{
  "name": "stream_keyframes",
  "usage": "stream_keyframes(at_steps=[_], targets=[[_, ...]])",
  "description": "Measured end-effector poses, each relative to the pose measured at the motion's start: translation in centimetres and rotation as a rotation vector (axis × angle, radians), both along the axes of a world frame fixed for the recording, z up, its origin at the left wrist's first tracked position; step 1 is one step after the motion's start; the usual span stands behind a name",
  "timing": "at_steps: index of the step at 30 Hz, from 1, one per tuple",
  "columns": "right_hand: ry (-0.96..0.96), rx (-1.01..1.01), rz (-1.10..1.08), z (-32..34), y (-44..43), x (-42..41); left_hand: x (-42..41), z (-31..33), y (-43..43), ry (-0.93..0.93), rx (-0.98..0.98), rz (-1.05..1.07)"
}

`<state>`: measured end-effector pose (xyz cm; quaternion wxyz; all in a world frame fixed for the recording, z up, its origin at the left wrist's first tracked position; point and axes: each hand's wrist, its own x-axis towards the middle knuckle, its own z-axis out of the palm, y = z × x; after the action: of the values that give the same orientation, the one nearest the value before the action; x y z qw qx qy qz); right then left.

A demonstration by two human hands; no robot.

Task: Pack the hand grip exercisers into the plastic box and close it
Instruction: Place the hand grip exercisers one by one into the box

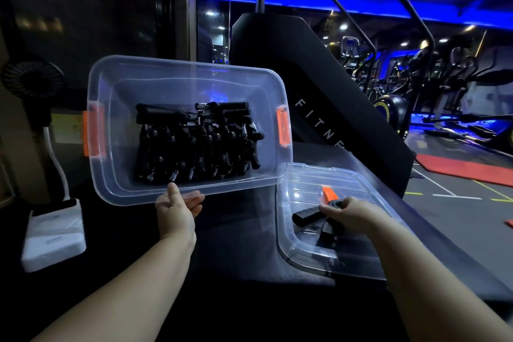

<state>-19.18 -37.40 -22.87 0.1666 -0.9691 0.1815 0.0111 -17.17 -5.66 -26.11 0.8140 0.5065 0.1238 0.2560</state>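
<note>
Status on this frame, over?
Left grip holds plastic box rim, box tilted, packed exercisers inside. Right grip around loose exerciser on lid. Box unlidded.

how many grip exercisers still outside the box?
1: the hand grip exerciser over the clear lid, gripped by the right hand. Others may hide under that hand.

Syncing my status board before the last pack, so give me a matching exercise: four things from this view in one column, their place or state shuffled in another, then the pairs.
1 plastic box
2 lid
3 loose exerciser
4 latches

A orange, at the box's ends
B gripped by the right hand
C tilted, held at its rim by the left hand
D lying on the dark surface, off the box

Pairs: 1-C, 2-D, 3-B, 4-A
</note>
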Motion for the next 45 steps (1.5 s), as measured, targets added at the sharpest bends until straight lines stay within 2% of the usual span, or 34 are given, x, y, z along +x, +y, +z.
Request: stream_keyframes(at_steps=[9, 17, 26, 30, 34, 45], targets=[[-0.056, 0.153, 0.086, 1.1, -0.1, -1.9, -0.1, 0.1, -0.1, 0.009, -0.011, -0.007], [-0.196, 0.24, 0.2, 2.0, 0.0, -3.4, -0.3, 0.2, -0.2, 0.009, -0.018, -0.003], [-0.192, -0.104, 0.189, 2.6, 1.7, -3.0, -0.2, 0.2, 0.0, 0.015, -0.02, -0.004], [-0.206, -0.164, 0.187, 2.8, 1.9, -3.2, -0.2, 0.2, 0.0, 0.011, -0.016, -0.007], [-0.299, -0.268, 0.226, 2.4, 1.9, -3.3, -0.1, 0.0, 0.0, 0.007, -0.022, -0.015], [-0.264, -0.383, 0.38, 2.8, 2.8, -3.2, 0.0, 0.0, 0.1, 0.005, -0.031, -0.023]])
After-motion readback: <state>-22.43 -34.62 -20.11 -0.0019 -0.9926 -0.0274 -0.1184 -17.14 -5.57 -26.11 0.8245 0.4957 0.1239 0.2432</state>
